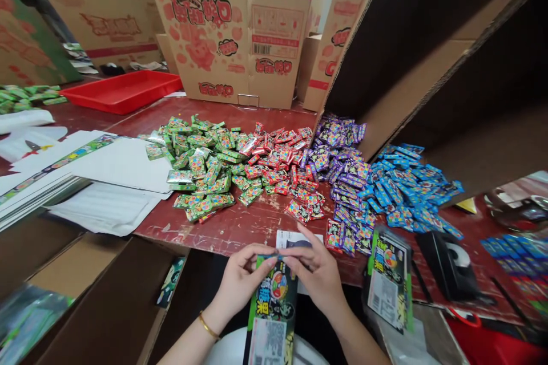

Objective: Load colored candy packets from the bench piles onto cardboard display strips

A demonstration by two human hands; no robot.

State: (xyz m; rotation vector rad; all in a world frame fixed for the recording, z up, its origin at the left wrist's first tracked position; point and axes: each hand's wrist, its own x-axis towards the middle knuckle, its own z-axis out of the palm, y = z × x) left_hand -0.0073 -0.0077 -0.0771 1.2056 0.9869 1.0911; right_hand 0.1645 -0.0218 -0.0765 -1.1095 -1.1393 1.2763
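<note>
So, closest up there's the bag (274,296) in front of the table (257,222), its top edge pinched between fingers of both the left hand (246,274) and the right hand (319,268). I'd call this one midway; can't tell if it's filled or sealed. Another bag (389,279) lies to the right, maybe done. Farther back, green packets (201,148), red packets (278,154), purple packets (342,165) and blue packets (411,182) sit loose in piles, so plenty's left. A carton (222,57) stands behind.
</note>
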